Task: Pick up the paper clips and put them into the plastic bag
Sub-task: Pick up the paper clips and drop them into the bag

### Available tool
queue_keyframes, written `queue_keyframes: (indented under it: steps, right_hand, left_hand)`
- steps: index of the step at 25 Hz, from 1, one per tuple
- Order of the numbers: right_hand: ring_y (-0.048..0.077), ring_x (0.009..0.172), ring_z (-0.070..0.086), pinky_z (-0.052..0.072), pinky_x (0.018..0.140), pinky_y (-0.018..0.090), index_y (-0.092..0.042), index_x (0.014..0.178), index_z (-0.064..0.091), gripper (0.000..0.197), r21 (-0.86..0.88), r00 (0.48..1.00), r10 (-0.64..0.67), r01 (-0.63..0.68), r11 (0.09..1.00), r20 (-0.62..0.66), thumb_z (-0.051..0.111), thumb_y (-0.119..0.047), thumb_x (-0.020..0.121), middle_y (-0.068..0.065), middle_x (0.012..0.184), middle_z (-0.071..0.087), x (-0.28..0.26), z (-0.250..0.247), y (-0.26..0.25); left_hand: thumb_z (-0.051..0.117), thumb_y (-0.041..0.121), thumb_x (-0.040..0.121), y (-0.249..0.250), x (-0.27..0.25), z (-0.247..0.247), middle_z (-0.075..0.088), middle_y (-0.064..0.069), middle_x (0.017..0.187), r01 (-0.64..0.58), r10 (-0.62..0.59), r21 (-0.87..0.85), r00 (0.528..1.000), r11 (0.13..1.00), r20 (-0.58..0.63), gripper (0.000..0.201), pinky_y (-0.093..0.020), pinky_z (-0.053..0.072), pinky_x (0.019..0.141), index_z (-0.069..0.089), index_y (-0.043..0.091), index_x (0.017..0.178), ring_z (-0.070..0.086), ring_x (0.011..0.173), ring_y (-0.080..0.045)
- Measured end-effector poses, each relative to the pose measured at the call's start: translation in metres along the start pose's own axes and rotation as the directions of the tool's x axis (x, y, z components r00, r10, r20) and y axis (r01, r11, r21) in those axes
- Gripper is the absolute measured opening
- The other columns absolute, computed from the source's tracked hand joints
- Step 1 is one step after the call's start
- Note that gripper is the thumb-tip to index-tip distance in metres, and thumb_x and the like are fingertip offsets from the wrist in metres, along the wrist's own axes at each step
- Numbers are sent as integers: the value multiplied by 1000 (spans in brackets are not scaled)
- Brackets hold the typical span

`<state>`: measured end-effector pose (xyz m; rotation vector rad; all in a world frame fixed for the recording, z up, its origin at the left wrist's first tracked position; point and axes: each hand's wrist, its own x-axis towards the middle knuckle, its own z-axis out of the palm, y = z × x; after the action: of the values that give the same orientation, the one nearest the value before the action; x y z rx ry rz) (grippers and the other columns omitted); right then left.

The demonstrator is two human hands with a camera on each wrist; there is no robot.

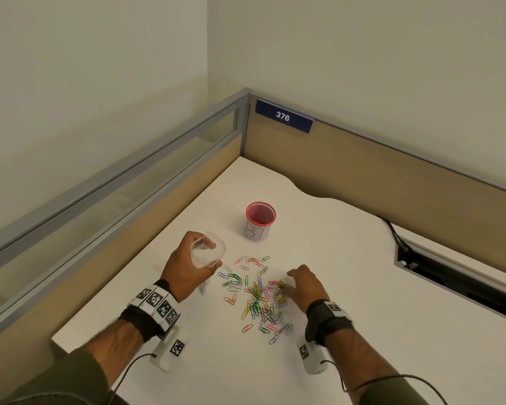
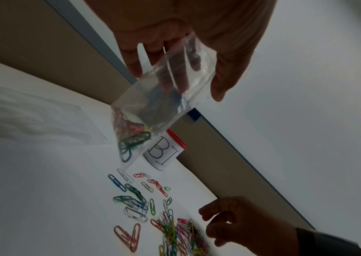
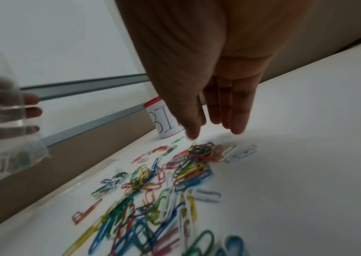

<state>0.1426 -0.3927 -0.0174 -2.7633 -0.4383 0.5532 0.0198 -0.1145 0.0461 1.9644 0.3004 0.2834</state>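
Observation:
Several coloured paper clips point(image 1: 260, 299) point(image 2: 175, 230) point(image 3: 164, 190) lie scattered on the white desk point(image 1: 348, 302). My left hand point(image 1: 187, 264) point(image 2: 175, 52) grips a clear plastic bag point(image 1: 208, 252) point(image 2: 159, 104) point(image 3: 4, 138) above the desk, left of the pile, its mouth held open. Some clips sit in the bag's bottom. My right hand point(image 1: 301, 283) point(image 2: 229, 223) point(image 3: 214, 124) hovers low over the pile's right edge. Its fingers point(image 3: 236, 121) are straight and point down at a small heap of clips point(image 3: 203, 152), holding nothing.
A red-rimmed cup point(image 1: 260, 222) point(image 2: 166, 152) point(image 3: 164, 121) with a white label stands behind the clips. Partition walls point(image 1: 129, 200) close the desk's left and back. A cable slot point(image 1: 465, 276) opens at the right.

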Motion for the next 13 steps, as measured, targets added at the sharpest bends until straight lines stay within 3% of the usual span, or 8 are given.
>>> queue_keyframes:
  steps: [3, 5, 7, 10, 13]
  right_hand:
    - [26, 120, 44, 45, 100, 40, -17, 132, 48, 75, -74, 995, 37, -30, 997, 91, 75, -51, 71, 7, 129, 44, -6, 1, -5]
    - [26, 119, 43, 46, 97, 41, -18, 130, 49, 77, -116, 992, 21, -6, 993, 125, 76, -54, 68, 6, 126, 43, -4, 8, -20]
    - [27, 120, 43, 47, 98, 42, -18, 128, 51, 61, -138, 994, -1, 17, 990, 113, 72, -44, 77, 7, 127, 43, 0, 18, -34]
    - [28, 116, 48, 49, 95, 41, -14, 119, 57, 29, -195, 998, -59, 65, 979, 36, 51, -24, 92, 10, 123, 48, 2, 25, -46]
    - [29, 107, 55, 50, 90, 38, -11, 109, 59, 21, -239, 997, -74, 75, 968, 14, 46, -18, 94, 12, 115, 54, 3, 25, -48]
  left_hand:
    - [83, 19, 75, 2, -2, 4, 62, 8, 112, 1, -1, 0, 1000, 1000, 17, 45, -26, 43, 97, 51, 23, 106, 58, 114, -15]
    - [83, 18, 75, 3, -3, 6, 62, 9, 110, 3, -3, -8, 1000, 1000, 20, 45, -26, 43, 97, 51, 22, 106, 58, 113, -14]
    - [83, 17, 74, 3, -4, 8, 63, 8, 110, 4, -4, -5, 1000, 1000, 22, 45, -24, 42, 96, 51, 21, 106, 58, 112, -14]
    - [83, 18, 74, 6, -3, 10, 63, 7, 110, -9, 10, -7, 1000, 1000, 28, 45, -25, 42, 96, 51, 22, 106, 59, 113, -14]
    - [83, 18, 74, 7, 0, 10, 63, 8, 109, -5, 5, -4, 1000, 1000, 30, 46, -23, 41, 96, 51, 21, 107, 58, 113, -13]
